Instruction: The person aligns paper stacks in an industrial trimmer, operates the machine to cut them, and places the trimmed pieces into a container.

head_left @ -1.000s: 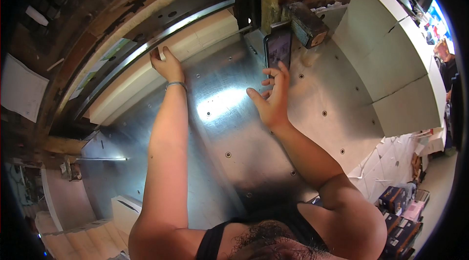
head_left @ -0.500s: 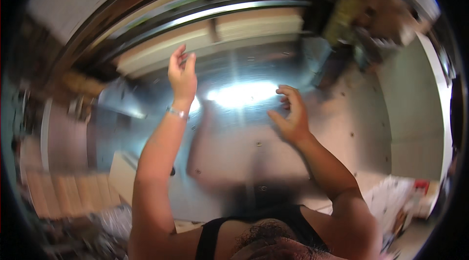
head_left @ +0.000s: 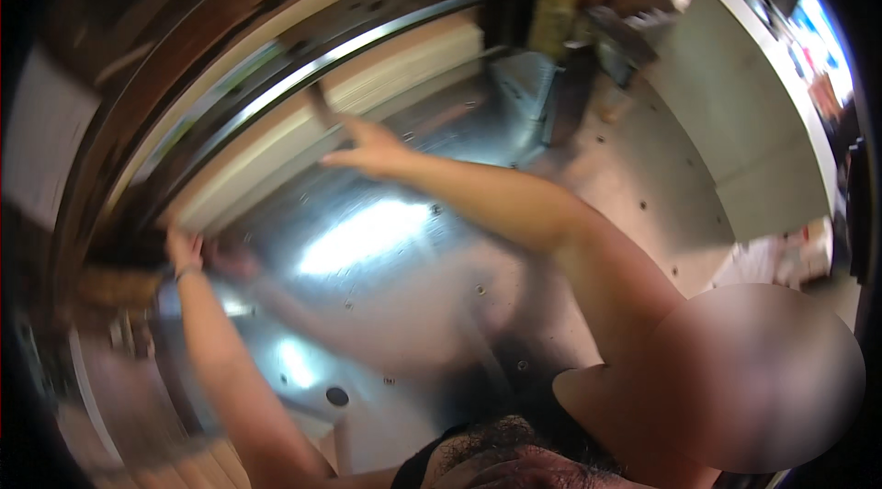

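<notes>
A stack of pale cream boards (head_left: 395,62) lies along the far side of a shiny metal table (head_left: 413,259), in the slot of a dark machine. My left hand (head_left: 186,248) reaches to the stack's left end, fingers stretched toward its corner, a band on the wrist. Farther right, my right hand (head_left: 372,149) is at the front edge of the boards near their middle, with thumb and fingers apart. Motion blurs both sets of fingertips, so whether they touch the boards I cannot tell. I see nothing held in either hand.
A bright metal bar (head_left: 367,48) runs across the machine above the boards. To the right stands a tall pale panel (head_left: 735,112). A bluish metal block (head_left: 524,89) sits at the table's far right. The tabletop has small holes and a larger round one (head_left: 337,396).
My view has swung to the right. Both hands, earlier raised over the table, have reached outward to the boards, the left toward their left end and the right toward their middle.
</notes>
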{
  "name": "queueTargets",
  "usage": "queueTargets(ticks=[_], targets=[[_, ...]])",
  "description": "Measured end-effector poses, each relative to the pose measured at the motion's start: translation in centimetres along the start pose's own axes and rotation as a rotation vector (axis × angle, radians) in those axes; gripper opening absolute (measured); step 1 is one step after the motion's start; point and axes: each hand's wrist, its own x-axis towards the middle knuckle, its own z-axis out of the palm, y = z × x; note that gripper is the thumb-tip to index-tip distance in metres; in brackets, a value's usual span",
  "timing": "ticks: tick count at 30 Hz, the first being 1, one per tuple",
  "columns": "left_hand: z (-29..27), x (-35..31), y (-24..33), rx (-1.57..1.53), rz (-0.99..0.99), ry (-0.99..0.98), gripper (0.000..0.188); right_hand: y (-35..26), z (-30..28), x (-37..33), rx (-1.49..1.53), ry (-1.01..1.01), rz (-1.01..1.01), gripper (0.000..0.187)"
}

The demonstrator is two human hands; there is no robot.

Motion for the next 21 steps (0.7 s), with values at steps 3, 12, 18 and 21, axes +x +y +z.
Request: queueTargets(ticks=[3,12,18,21], targets=[[4.6,0.5,-2.1,0.029,-0.071,0.069,0.079,1.3,0.3,2.7,0.055,0.114,-0.018,0.102],[1.5,2.2,-0.6,0.069,-0.067,0.212,0.063,-2.0,5.5,7.0,0.194,0.308,0.040,0.087],[3.3,0.0,-0.7,0.155,-0.028,0.262,0.046,-0.6,6.7,8.3,0.081,0.429,0.118,0.068],[4.8,-2.9,-2.0,0.132,-0.007,0.287,0.045,0.2,5.6,7.6,0.036,0.453,0.123,0.067]])
